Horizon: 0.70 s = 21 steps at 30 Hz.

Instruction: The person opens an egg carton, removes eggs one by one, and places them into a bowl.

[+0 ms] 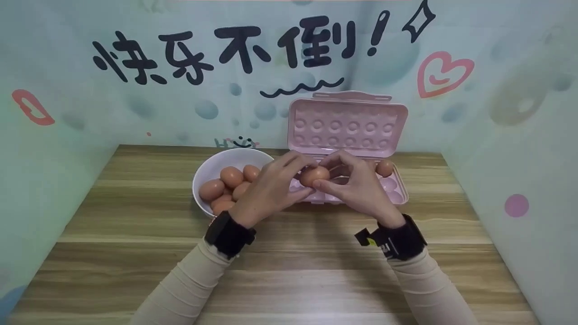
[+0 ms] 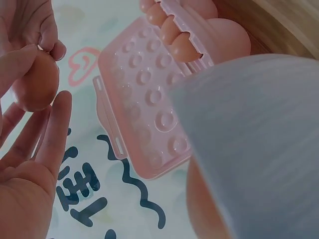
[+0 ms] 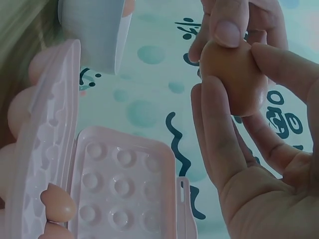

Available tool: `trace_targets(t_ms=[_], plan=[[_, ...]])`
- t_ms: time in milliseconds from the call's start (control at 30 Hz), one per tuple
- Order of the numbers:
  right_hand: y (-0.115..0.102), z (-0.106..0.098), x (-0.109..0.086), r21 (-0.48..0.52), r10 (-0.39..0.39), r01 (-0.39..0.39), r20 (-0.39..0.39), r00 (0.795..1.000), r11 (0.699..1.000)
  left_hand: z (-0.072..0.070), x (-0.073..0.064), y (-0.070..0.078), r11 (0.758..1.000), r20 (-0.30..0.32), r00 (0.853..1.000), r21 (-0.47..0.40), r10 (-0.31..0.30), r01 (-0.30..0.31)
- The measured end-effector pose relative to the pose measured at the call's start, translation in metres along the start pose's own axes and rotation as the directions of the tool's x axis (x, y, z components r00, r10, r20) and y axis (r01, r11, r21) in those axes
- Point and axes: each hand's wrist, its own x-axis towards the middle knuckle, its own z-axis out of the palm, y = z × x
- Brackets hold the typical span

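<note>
A brown egg [image 1: 314, 176] is held between both hands above the front of an open pink egg carton [image 1: 348, 128]. My left hand [image 1: 273, 186] touches it from the left with thumb and fingertips, and my right hand [image 1: 361, 187] pinches it from the right. Up close in the right wrist view, the same egg [image 3: 234, 74] has fingertips of both hands around it. One brown egg [image 1: 384, 168] sits in the carton's back right corner. More eggs [image 2: 185, 47] line a row of the carton in the left wrist view. The hands hide much of the tray in the head view.
Left of the carton, a white bowl [image 1: 197, 180] holds several brown eggs [image 1: 231, 177], partly covered by the left hand and wrist. The carton's lid leans near a printed backdrop [image 1: 244, 108]. Everything stands on a wood-grain table [image 1: 289, 280].
</note>
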Motion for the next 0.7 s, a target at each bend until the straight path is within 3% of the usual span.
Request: trace_targets(t_ms=[200,367,533,700], plan=[[0.0,-0.001,0.001,-0.009,-0.019,0.019,0.034,0.999,1.0,-0.012,0.001,-0.002,0.999,0.083,0.995,-0.006,-0.045,0.046],[0.0,-0.006,0.002,-0.03,-0.029,0.029,0.021,0.999,0.999,-0.03,-0.001,-0.017,0.993,0.175,0.978,0.009,-0.115,0.115],[0.003,-0.013,0.004,-0.08,-0.027,0.026,-0.011,1.0,0.996,-0.044,-0.007,-0.035,0.976,0.277,0.937,0.012,-0.213,0.218],[0.008,-0.02,0.005,-0.151,-0.048,0.041,-0.043,0.998,0.988,-0.048,-0.014,-0.048,0.964,0.364,0.895,0.044,-0.258,0.26]])
